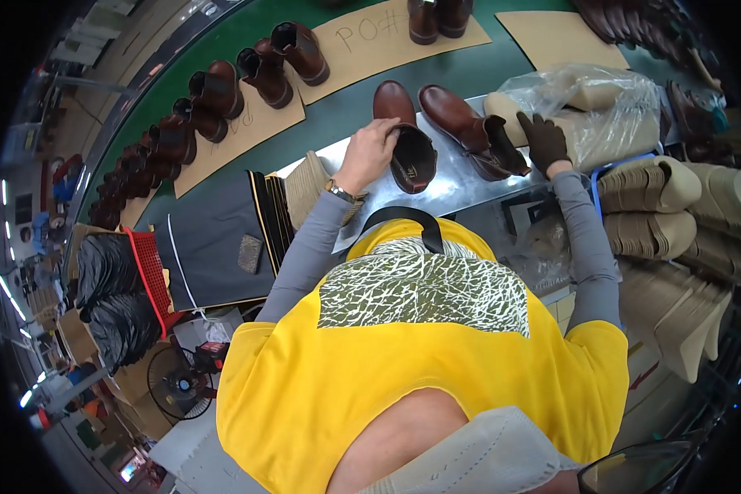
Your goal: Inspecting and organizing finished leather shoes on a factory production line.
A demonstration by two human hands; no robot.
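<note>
On a shiny metal work surface point(347, 155) in front of me stand two brown leather ankle boots with dark openings. My bare left hand point(369, 155), with a watch at the wrist, grips the collar of the left boot point(394, 103); its thumb is partly hidden. The right boot point(453, 115) stands beside it, tilted, its toe pointing away to the left. My right hand point(545, 142) wears a dark glove, and its fingers are spread at a beige moulded shoe insert point(506, 114). That insert lies at the mouth of a clear plastic bag point(613, 136) holding more beige inserts.
Brown boots point(214, 89) line the green table at the left on cardboard sheets point(243, 142). Nested beige inserts point(646, 185) fill a blue crate at the right. Dark flat sheets point(210, 239), a red basket point(150, 276) and a fan point(181, 383) are at my left.
</note>
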